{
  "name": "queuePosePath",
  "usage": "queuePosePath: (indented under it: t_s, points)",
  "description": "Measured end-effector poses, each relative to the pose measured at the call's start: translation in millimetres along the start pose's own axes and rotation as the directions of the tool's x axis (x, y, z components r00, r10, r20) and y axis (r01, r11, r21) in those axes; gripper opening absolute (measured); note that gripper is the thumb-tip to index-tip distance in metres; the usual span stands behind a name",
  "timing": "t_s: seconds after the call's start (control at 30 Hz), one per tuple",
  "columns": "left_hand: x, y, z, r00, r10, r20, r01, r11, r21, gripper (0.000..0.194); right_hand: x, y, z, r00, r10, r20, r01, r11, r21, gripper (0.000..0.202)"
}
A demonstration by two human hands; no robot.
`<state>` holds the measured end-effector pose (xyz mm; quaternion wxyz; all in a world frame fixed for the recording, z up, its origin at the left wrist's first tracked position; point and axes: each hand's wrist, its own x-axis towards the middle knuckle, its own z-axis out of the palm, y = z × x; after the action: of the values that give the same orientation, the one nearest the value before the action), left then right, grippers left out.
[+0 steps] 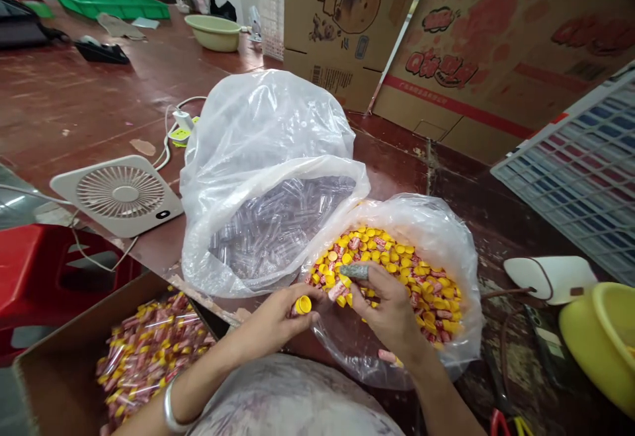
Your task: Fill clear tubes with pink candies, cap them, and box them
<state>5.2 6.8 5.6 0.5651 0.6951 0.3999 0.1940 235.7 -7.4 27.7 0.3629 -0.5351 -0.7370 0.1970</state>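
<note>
My left hand (278, 320) is closed around a yellow cap (303, 304), its round open end facing up. My right hand (389, 310), a finger wrapped in grey tape (354, 271), pinches a yellow-capped pink piece (339, 290) over a clear plastic bag (446, 224). Inside that bag lie many yellow caps with pink-red printed pieces (391, 257). Just behind my left hand, a larger plastic bag (208, 224) holds clear plastic tubes (278, 224). Filled tubes with yellow caps (149, 343) lie in a cardboard box (54, 363) at lower left.
A white fan (119, 191) and red stool (30, 270) are at left. Cardboard boxes (446, 45) stand behind the bags. To the right are a white crate (570, 165), a yellow basin (595, 343), a phone (550, 343) and scissors (501, 419).
</note>
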Motion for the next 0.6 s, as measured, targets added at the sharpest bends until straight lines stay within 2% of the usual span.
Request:
queuePosePath:
  t_s: [0.1,0.2,0.23,0.3,0.37,0.43,0.5,0.57,0.6]
  points:
    - [1.0,4.8,2.8,1.000,-0.012,0.024,0.015,0.995,-0.100,0.031,4.0,-12.3,-2.9,0.999,-0.044,0.030,0.044,0.999,0.010,0.016]
    - [1.6,8.2,1.6,0.999,0.010,0.053,0.004,0.962,-0.272,0.028,2.4,-14.7,-2.3,0.994,-0.067,0.091,0.063,0.997,0.041,0.014]
    - [2.2,8.8,1.9,0.999,0.019,0.049,-0.001,0.939,-0.345,0.026,0.3,-14.8,-0.2,0.987,-0.089,0.133,0.084,0.996,0.042,0.017]
    - [4.2,8.4,5.2,1.000,0.011,0.029,0.005,0.864,-0.504,0.024,-6.0,-14.7,8.0,0.972,-0.143,0.184,0.147,0.989,-0.009,0.042]
    - [6.8,6.1,12.5,1.000,-0.015,0.026,0.028,0.759,-0.650,0.026,-13.6,-14.4,21.4,0.971,-0.195,0.139,0.213,0.969,-0.125,0.061]
    - [9.2,3.1,22.0,0.999,-0.032,0.043,0.054,0.650,-0.758,0.030,-20.1,-14.4,36.4,0.969,-0.242,0.044,0.245,0.944,-0.222,0.059]
    - [10.4,0.3,29.6,0.997,-0.030,0.074,0.077,0.584,-0.808,0.033,-23.9,-15.2,47.9,0.964,-0.264,-0.004,0.255,0.935,-0.246,0.050]
    - [10.0,-1.6,30.2,0.993,-0.024,0.117,0.108,0.595,-0.796,0.034,-24.7,-15.7,51.2,0.965,-0.259,0.041,0.262,0.940,-0.219,0.053]
    - [9.1,-2.2,26.5,0.992,-0.027,0.120,0.109,0.645,-0.757,0.033,-24.3,-14.9,49.1,0.965,-0.248,0.088,0.261,0.944,-0.202,0.059]
